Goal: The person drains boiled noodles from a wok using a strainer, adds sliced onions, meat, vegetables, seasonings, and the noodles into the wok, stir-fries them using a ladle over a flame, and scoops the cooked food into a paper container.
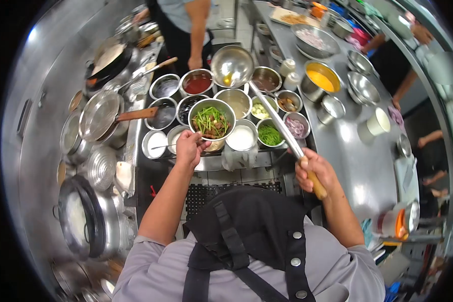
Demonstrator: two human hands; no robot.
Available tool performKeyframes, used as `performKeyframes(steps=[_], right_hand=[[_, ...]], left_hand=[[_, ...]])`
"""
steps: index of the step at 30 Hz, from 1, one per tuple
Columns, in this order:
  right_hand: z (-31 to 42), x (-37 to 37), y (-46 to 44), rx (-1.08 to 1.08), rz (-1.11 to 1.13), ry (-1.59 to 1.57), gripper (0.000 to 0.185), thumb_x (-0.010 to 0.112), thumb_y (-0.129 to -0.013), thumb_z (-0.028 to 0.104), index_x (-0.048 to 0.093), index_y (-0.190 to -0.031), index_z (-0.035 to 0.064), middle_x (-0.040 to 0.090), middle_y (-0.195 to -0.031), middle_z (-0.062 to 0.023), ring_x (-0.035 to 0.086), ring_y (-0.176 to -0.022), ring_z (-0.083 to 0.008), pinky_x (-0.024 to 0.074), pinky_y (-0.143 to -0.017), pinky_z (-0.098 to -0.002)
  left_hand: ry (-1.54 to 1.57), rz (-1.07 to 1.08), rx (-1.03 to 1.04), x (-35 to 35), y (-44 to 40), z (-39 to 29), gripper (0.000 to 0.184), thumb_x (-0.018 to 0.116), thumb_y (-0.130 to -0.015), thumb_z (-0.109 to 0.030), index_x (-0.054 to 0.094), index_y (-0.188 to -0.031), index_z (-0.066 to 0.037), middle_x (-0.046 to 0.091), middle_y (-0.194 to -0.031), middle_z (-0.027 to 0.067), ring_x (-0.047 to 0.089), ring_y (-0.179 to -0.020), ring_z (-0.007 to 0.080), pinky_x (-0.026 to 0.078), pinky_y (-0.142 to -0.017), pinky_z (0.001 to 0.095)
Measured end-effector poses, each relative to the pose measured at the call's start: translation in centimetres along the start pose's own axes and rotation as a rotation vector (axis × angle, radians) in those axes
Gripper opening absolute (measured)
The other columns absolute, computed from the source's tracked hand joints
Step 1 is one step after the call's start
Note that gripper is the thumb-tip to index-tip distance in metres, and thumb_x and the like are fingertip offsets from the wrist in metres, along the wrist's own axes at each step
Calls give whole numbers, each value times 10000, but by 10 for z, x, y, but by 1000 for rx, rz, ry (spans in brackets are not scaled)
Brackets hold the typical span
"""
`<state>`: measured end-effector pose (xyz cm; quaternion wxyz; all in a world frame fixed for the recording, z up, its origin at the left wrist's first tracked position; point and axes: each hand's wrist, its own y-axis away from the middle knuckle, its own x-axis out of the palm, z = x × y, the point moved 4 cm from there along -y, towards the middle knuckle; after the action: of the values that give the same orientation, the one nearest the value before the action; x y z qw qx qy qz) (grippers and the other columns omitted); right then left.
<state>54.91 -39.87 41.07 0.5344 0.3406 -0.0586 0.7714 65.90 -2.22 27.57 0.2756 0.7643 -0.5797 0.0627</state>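
Observation:
My left hand (190, 149) grips the rim of a metal bowl (212, 121) filled with green stalks and brown pieces that look like meat. It is held above a group of round metal containers. My right hand (314, 173) is wrapped round the wooden handle of a long ladle (233, 65). The ladle's wide bowl reaches over the far containers, with a little yellow liquid inside. Below lie a container of red liquid (196, 82), one of white powder or liquid (241, 135), one of chopped greens (271, 135) and one of sliced purple onion (297, 126).
A strainer with a wooden handle (136, 115) and several pans line the stove on the left. On the right steel counter (355, 163) stand a pot of orange liquid (321, 79), metal bowls (362, 88) and a paper cup (375, 123). Other people stand at the far end and right.

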Motion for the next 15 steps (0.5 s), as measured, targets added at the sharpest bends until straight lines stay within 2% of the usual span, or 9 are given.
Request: performKeyframes(steps=[2,3,4,6,7,12,14,15], right_hand=[[-18,-2,41,56,-108,156,454,575,-930,35,512,-1378,65,601,-735,-70,520,-444,-123,446,-406,-269],[-27,3,64,74,-221,275,558,607,-903,7,486,-1445,61,610,-769,-52,534,-482,-101,458,-448,-258],[-42,2,83,58,-271,261,558,607,-903,7,486,-1445,61,610,-769,-52,534,-482,-101,458,-448,-258],[-67,-5,121,-132,-392,621,613,637,-897,3,453,-1480,54,588,-790,-15,522,-527,-72,448,-499,-238],[-78,-11,141,-138,-446,581,631,646,-894,-9,444,-1489,48,574,-821,12,517,-576,-54,436,-534,-223],[-90,-38,234,-34,-655,433,588,632,-879,-51,489,-1443,34,585,-843,8,517,-601,-49,441,-532,-217],[-99,-51,264,-25,-654,279,581,626,-866,-69,504,-1426,24,588,-838,1,515,-601,-46,443,-527,-211],[-100,-59,275,-66,-619,200,606,622,-845,-93,503,-1429,16,582,-772,-8,516,-571,-54,440,-510,-210]], left_hand=[[39,66,-47,38,4,-2,154,597,-961,-18,482,-876,-72,583,-948,108,633,-838,265,632,-735,429],[58,82,-60,53,1,3,168,594,-954,-1,462,-877,-69,583,-914,118,623,-741,271,632,-700,430],[49,128,-85,68,1,9,169,593,-955,-3,462,-873,-71,587,-940,119,630,-772,285,630,-713,437],[16,191,-114,95,4,24,170,595,-954,-2,466,-871,-75,592,-952,115,635,-793,286,628,-726,435],[56,263,-135,109,9,33,170,601,-949,-1,473,-870,-81,598,-949,112,636,-791,280,628,-734,426],[30,434,-247,185,54,87,181,608,-940,3,479,-849,-84,606,-944,106,650,-817,285,631,-714,407],[-33,457,-360,217,77,119,176,609,-938,3,485,-844,-80,606,-943,108,662,-843,298,634,-704,408],[-57,519,-398,233,86,135,150,609,-938,2,497,-879,-77,612,-953,113,669,-866,304,637,-704,418]])
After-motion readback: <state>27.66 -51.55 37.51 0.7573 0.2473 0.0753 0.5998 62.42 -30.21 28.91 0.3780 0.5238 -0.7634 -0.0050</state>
